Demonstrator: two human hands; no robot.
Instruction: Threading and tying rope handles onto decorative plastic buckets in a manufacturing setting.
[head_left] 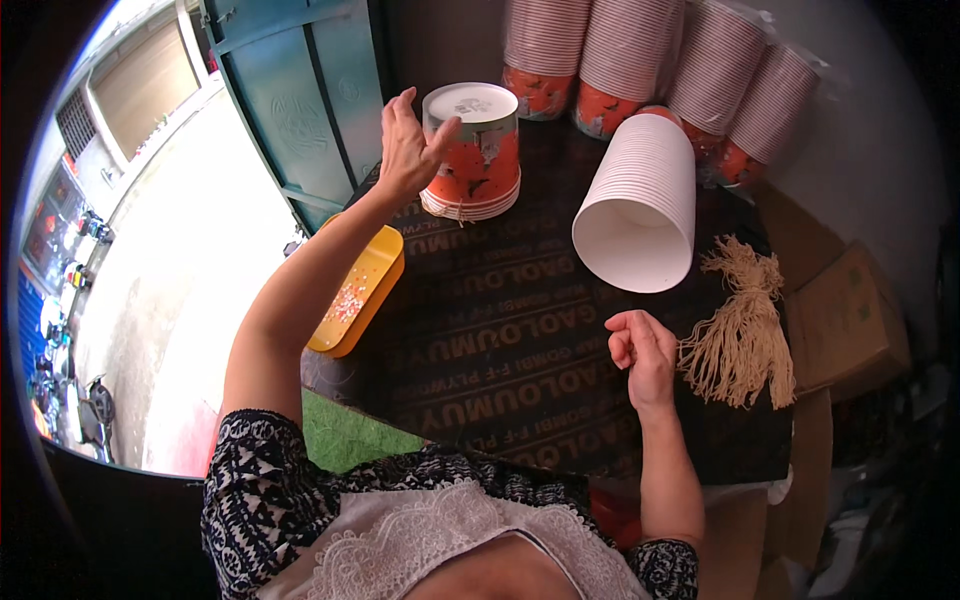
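Upside down at the far middle of the table stands a short stack of orange-and-grey paper buckets (471, 165), white base upward. My left hand (408, 150) is at its left side, fingers spread and thumb toward the base. Bits of string show at the stack's lower rims. To the right a long stack of white paper buckets (640, 190) lies on its side, mouth toward me. Just below that mouth is my right hand (645, 355), fingers curled in; whatever they hold, if anything, is hidden. Close to its right lies a tied bundle of beige strings (745, 325).
A yellow tray (370, 290) with small pale and pink bits sits at the table's left edge. Several wrapped bucket stacks (625, 60) stand at the back. Cardboard boxes (850, 320) are on the right; a teal door (300, 100) is at the back left.
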